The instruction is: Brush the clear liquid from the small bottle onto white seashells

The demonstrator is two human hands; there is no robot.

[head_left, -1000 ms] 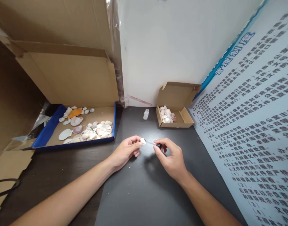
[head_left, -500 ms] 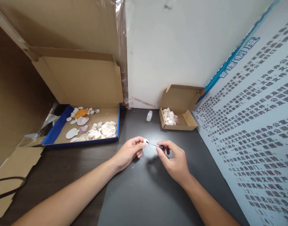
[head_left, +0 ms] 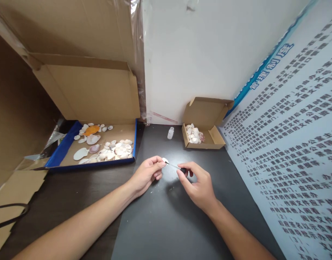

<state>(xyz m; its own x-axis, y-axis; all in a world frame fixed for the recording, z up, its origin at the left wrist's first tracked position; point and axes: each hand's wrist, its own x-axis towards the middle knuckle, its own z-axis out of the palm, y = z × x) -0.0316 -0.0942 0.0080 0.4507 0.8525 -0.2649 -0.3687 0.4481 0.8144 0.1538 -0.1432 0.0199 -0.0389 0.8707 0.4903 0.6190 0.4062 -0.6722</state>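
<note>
My left hand (head_left: pixel 147 174) pinches a small white seashell (head_left: pixel 165 160) between thumb and fingertips, a little above the dark mat. Between the thumb and fingers of my right hand (head_left: pixel 199 183) is a small applicator brush (head_left: pixel 173 166) with a black cap as its handle and a thin, pale stem. Its dark tip points left and meets the shell, or lies very close to it. Beyond my hands a small clear glass bottle (head_left: pixel 170 133) stands upright with no cap on it.
At left, an open blue-edged cardboard box (head_left: pixel 91 166) holds many shells, including an orange one (head_left: pixel 91 130). A smaller open box (head_left: pixel 205 146) with shells stands at the back right. Light specks dot the dark mat (head_left: pixel 149 231). A printed panel (head_left: pixel 290 126) borders the right side.
The view has shifted slightly, so everything sits a little further left. The shell looks turned more edge-on, with the brush tip still at it. Both grips are the same.
</note>
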